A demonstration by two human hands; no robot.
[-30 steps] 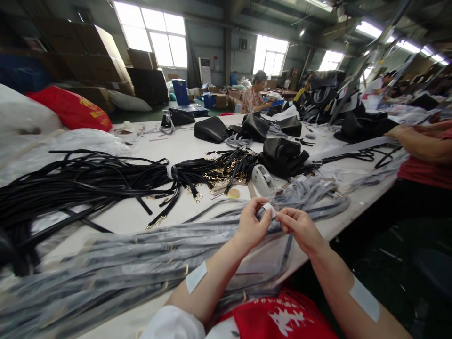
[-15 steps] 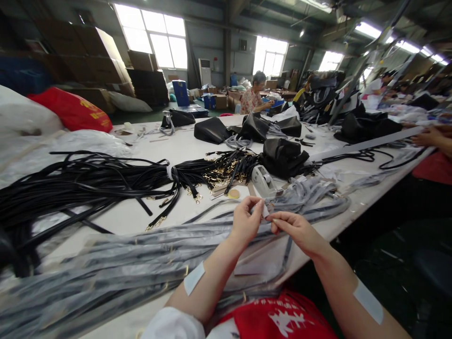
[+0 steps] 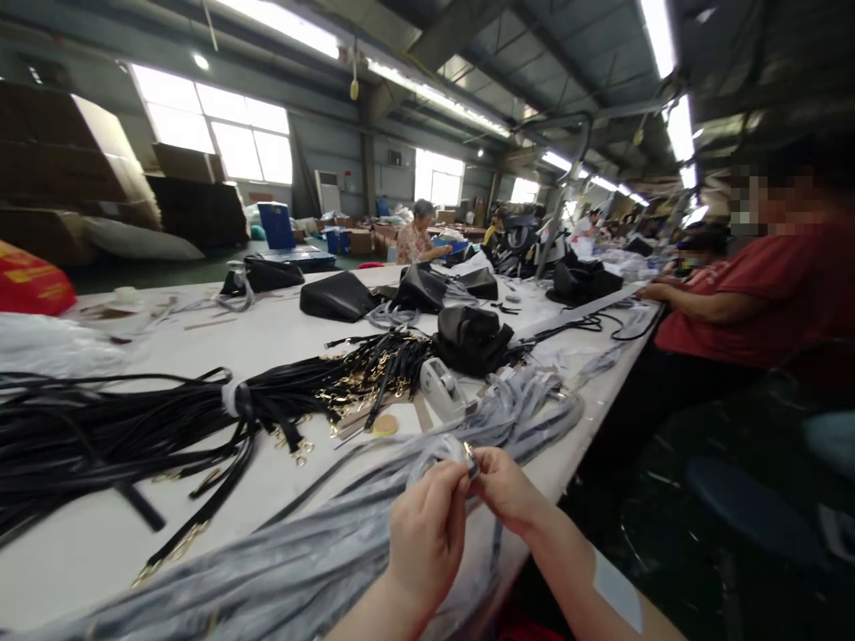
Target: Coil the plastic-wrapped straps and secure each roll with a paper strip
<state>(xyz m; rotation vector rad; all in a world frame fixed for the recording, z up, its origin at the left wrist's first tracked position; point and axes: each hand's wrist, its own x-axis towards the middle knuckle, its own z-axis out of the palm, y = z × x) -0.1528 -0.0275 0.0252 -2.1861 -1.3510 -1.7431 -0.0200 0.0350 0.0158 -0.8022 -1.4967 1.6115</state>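
My left hand is closed, its fingertips pinching the end of a plastic-wrapped strap with a bit of gold metal showing. Fingers of my right hand grip the same end from the other side, touching my left fingertips. Under and beyond my hands lie several more grey-looking wrapped straps in clear film. A white tape dispenser stands just past my hands. To its left, a tied bundle of black straps spreads out, with gold snap hooks at its ends.
A roll of tape lies left of the dispenser. Black bags sit farther back on the white table. At the right, a person in a red shirt holds a long pale strip. A stool stands below the table edge.
My view has swung right and up. A small white piece was between my fingers before; now both hands hold a wrapped strap end, with my hands closer together.
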